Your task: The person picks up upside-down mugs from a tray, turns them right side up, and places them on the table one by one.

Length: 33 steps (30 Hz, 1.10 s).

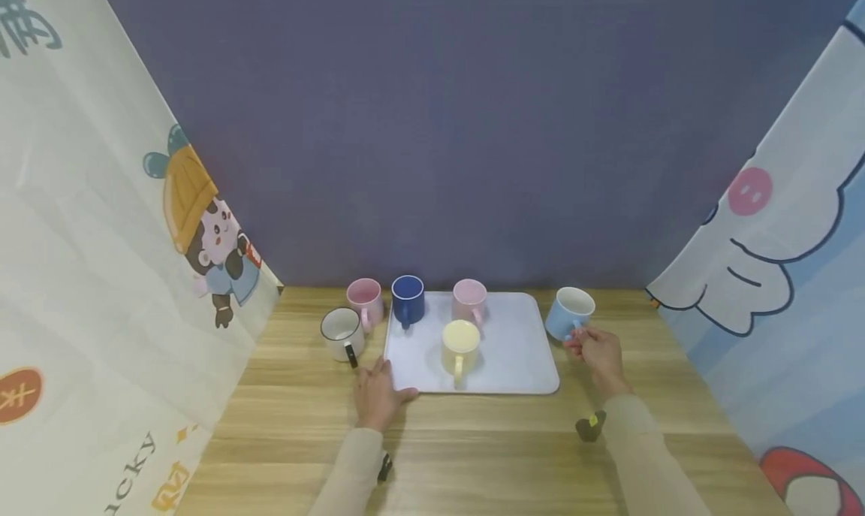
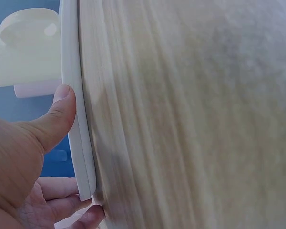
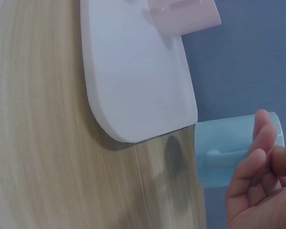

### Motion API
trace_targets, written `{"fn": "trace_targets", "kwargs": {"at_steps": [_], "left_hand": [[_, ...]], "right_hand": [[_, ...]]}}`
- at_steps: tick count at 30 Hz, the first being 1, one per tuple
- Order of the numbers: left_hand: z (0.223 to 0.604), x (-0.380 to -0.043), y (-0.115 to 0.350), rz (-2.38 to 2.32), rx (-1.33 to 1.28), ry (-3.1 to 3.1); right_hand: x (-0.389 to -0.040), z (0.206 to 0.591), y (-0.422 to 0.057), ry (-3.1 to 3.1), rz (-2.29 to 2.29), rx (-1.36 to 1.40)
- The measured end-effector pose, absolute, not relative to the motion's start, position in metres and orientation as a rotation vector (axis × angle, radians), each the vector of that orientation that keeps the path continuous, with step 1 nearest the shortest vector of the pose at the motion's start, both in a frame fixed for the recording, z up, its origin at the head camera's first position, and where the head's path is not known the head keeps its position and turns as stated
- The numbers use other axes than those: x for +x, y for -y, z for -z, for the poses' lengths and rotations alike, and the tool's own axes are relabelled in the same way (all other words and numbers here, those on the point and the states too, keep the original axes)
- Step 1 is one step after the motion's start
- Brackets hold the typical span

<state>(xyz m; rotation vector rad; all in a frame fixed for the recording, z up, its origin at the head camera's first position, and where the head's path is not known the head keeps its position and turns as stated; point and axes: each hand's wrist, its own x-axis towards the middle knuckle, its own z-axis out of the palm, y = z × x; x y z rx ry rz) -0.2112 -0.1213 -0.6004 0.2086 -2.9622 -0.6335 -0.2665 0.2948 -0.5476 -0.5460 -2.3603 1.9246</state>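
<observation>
My right hand [image 1: 598, 357] pinches the handle of a light blue mug [image 1: 562, 319], upright beyond the tray's right edge. In the right wrist view, thumb and fingers [image 3: 248, 171] meet around that handle on the blue mug [image 3: 219, 138]. My left hand [image 1: 377, 397] rests at the front left corner of a white tray [image 1: 516, 351], its thumb [image 2: 62, 112] extended against the front rim and its fingers by the left side. On the tray stand a yellow mug [image 1: 459, 343], a light pink mug [image 1: 469, 297] and, at its left edge, a dark blue mug [image 1: 415, 306].
Left of the tray stand a darker pink mug [image 1: 365, 297] and a white mug [image 1: 340, 332] with a black rim and handle. A dark wall [image 1: 439, 140] rises behind the wooden table [image 1: 486, 456]. Printed curtains [image 1: 88, 238] hang at both sides.
</observation>
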Motion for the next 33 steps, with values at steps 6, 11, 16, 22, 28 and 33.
{"fn": "trace_targets", "kwargs": {"at_steps": [6,11,16,22,28,33], "left_hand": [[0.603,-0.212,0.120,0.640,0.217,2.948],[0.602,-0.213,0.119,0.614,0.195,2.947],[0.602,-0.213,0.117,0.628,0.216,2.955],[0.603,-0.211,0.118,0.634,0.228,2.959],[0.603,-0.209,0.118,0.653,0.234,2.960],[0.602,-0.211,0.118,0.669,0.238,2.953]], "right_hand": [[-0.281,0.554,-0.295,2.346,-1.902,-0.544],[-0.289,0.559,-0.298,2.298,-1.916,-0.581],[-0.295,0.566,-0.302,2.282,-1.893,-0.615],[-0.297,0.578,-0.308,2.250,-1.920,-0.672],[-0.302,0.586,-0.314,2.317,-1.894,-0.656],[-0.309,0.585,-0.318,2.346,-1.861,-0.641]]}}
